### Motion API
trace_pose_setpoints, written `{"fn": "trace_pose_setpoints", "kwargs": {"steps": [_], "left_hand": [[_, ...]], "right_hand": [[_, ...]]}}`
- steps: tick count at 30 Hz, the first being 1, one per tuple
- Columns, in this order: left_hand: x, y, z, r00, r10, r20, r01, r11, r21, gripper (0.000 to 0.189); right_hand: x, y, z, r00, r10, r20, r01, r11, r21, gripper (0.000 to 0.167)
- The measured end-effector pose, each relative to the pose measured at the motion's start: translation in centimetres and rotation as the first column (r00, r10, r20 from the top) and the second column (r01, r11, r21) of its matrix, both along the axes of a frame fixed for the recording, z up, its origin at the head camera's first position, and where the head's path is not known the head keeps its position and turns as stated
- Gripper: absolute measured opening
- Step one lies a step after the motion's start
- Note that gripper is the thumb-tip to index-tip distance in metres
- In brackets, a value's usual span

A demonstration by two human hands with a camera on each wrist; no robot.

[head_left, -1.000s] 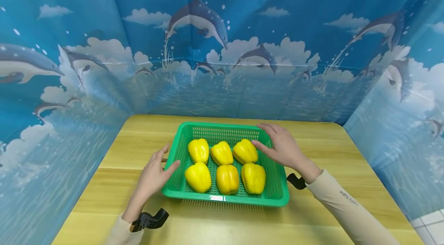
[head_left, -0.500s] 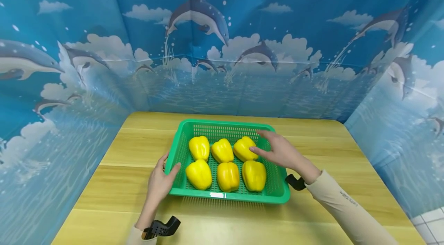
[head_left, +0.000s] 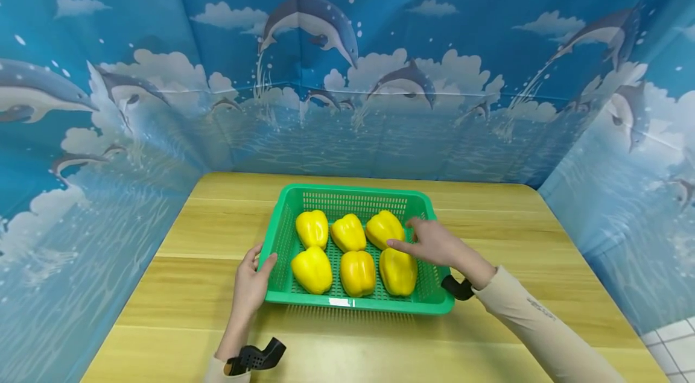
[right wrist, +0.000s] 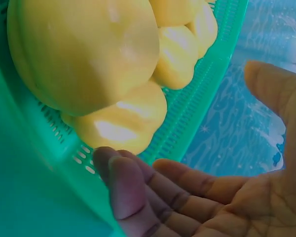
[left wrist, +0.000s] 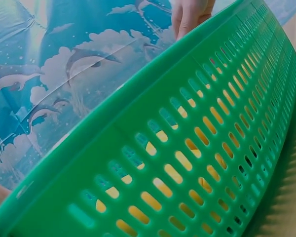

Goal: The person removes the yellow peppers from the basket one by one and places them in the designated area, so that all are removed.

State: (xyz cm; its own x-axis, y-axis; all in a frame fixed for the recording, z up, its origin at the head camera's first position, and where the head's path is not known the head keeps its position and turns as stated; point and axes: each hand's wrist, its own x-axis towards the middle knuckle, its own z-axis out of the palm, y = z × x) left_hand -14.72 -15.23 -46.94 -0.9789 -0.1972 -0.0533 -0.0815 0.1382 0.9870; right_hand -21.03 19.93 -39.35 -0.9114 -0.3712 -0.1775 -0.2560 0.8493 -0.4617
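A green slotted plastic basket (head_left: 355, 189) holds several yellow bell peppers in two rows. My left hand (head_left: 251, 280) grips the basket's left rim, thumb on top and fingers down the outside. In the left wrist view the basket wall (left wrist: 44, 197) fills most of the frame. My right hand (head_left: 434, 242) is over the right end of the basket, thumb and fingers spread apart, holding nothing. Its thumb overlaps the gap between the back right bell pepper (head_left: 383, 226) and the front right bell pepper (head_left: 399, 277). The right wrist view has a large bell pepper (right wrist: 84, 49) beyond the fingers.
The basket stands on a wood-grain table (head_left: 190, 298) and carries a white label (head_left: 340, 302) at its front rim. A blue dolphin-print curtain (head_left: 347, 129) surrounds the table's back and sides. Each wrist wears a black camera mount (head_left: 260, 356).
My left hand has moved right and closed onto the basket's left rim. My right hand has come down and toward me, from the back right corner to above the right-hand peppers.
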Motion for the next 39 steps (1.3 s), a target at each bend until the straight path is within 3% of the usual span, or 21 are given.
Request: {"fn": "trace_pose_setpoints", "kwargs": {"steps": [8,13,16,25,39], "left_hand": [[0.2,0.0,-0.2,1.0,0.009,0.0,-0.009,0.999,0.052,0.054],[0.0,0.1,-0.3,1.0,0.018,-0.003,-0.018,0.997,0.074,0.051],[0.1,0.2,-0.2,1.0,0.025,-0.008,-0.024,0.997,0.078,0.049],[0.1,0.2,-0.1,0.999,0.036,-0.014,-0.035,0.996,0.082,0.048],[0.2,0.2,-0.1,0.999,0.043,-0.018,-0.041,0.996,0.084,0.048]], "right_hand": [[-0.1,-0.8,0.6,0.988,0.005,0.157,-0.024,0.992,0.122,0.091],[-0.4,-1.5,0.7,0.971,0.003,0.241,-0.045,0.985,0.169,0.059],[-0.4,-1.9,0.6,0.961,0.001,0.278,-0.054,0.982,0.184,0.051],[-0.5,-2.5,-0.1,0.958,-0.03,0.285,-0.045,0.967,0.252,0.051],[-0.2,-2.8,-1.0,0.961,-0.025,0.276,-0.045,0.968,0.246,0.051]]}}
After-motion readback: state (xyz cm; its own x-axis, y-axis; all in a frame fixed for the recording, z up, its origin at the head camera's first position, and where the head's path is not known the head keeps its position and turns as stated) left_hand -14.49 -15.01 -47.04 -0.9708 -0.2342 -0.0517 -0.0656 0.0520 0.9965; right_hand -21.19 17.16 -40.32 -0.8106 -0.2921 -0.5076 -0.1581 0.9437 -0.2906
